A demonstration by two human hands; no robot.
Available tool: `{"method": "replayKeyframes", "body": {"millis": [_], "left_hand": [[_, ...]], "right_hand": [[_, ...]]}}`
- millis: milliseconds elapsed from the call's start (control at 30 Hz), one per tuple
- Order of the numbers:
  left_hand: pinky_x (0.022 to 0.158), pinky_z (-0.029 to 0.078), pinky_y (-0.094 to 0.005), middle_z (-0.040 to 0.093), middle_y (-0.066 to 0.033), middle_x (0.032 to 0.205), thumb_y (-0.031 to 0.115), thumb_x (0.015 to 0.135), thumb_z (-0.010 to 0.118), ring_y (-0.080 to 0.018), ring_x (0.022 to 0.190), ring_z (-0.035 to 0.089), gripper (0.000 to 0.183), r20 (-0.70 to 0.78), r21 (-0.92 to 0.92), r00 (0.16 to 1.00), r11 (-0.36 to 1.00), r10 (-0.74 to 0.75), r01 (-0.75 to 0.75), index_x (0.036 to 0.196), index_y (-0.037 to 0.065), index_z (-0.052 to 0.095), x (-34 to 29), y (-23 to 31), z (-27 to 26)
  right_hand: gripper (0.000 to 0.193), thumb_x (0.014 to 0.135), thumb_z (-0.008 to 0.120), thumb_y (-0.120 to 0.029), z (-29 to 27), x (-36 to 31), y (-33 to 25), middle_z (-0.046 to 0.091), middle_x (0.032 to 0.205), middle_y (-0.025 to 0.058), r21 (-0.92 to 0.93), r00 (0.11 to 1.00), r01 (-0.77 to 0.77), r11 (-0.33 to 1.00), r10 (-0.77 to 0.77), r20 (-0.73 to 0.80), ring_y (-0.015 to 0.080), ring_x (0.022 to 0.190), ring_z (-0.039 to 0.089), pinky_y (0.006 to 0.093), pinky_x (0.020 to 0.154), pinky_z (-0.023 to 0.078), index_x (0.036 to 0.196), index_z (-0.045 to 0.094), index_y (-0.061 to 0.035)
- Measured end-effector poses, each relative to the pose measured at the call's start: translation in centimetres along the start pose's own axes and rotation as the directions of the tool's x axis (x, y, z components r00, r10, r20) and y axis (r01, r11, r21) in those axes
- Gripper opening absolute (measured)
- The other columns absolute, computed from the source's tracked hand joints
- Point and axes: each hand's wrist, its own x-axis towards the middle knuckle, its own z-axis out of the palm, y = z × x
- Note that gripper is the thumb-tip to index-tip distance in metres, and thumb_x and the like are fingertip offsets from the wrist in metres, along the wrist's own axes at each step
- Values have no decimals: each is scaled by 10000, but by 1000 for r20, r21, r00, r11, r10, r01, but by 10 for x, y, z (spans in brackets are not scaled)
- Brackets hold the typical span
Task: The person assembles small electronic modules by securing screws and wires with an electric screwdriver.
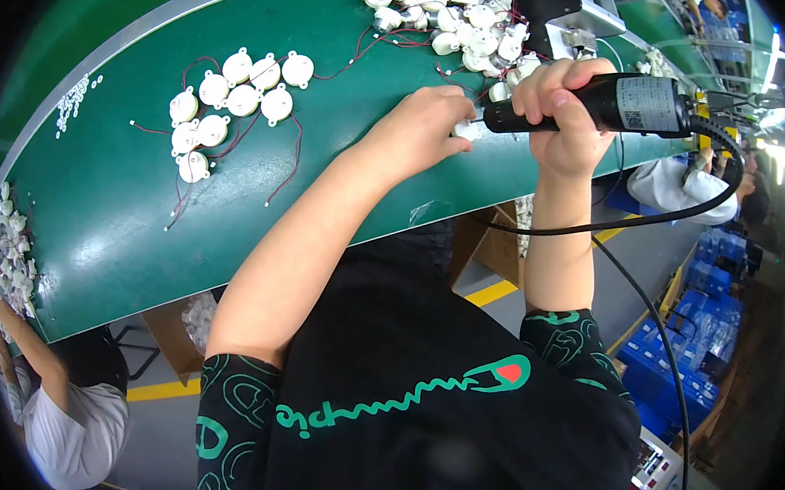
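My right hand [568, 114] is wrapped round a black electric screwdriver [615, 105], held level with its bit pointing left. At the bit's tip, my left hand [427, 129] pinches a small whitish part [469, 130], mostly hidden behind the fingers. Left of my hands lies a loose group of round white motors [243, 100] with thin red and black wires. Beyond my hands, a larger heap of similar white motors with metal bodies [478, 30] covers the far part of the green table [343, 189].
Small white rings [73, 102] lie at the table's far left, above a pile of white parts [10, 249] where a co-worker's arm [30, 339] reaches in. A metal device [581, 13] stands beyond the heap. The screwdriver's cable [646, 221] loops right. Cardboard boxes [493, 247] stand below the table edge.
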Motion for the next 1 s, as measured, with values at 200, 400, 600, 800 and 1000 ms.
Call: {"method": "replayKeyframes", "body": {"millis": [200,400,600,800,1000], "left_hand": [[799,531,-429,655,-147,952,85,706,801,-351,935,647,308,25,28,1000,999,-16,16,967,-5,664,-1,6,-2],[785,512,-388,686,-112,986,82,729,781,-301,868,626,291,-108,208,991,977,77,-53,991,35,665,-24,10,-16],[844,494,-416,690,-60,1011,56,695,749,-275,943,601,296,-356,597,918,798,175,80,986,46,695,-60,2,-70],[887,492,-407,649,-113,1117,27,701,723,-315,1001,597,380,-315,792,926,595,208,136,1078,33,672,-39,35,-60],[844,535,-432,620,-183,1161,16,771,694,-367,996,634,462,-344,556,909,831,236,-5,1218,-19,585,40,33,2]], "right_hand": [[243,810,586,101,2,0,4,556,728,101,30,1000,-12,999,13,-25,198,582,535,365,580,489,986,488,-35],[348,788,599,-57,-17,7,-27,513,686,58,-44,970,121,992,-128,-209,198,569,491,392,574,466,1130,539,-37],[281,803,590,61,-103,48,-71,554,672,102,-258,741,334,906,-422,-522,204,542,531,384,561,497,1070,506,32],[205,793,612,89,-137,78,-51,572,662,121,-155,769,343,926,-372,-520,219,525,558,375,538,506,987,568,36],[154,813,605,105,-138,78,-37,573,659,112,-162,861,237,958,-285,-422,215,520,557,374,541,493,922,557,7]]}}
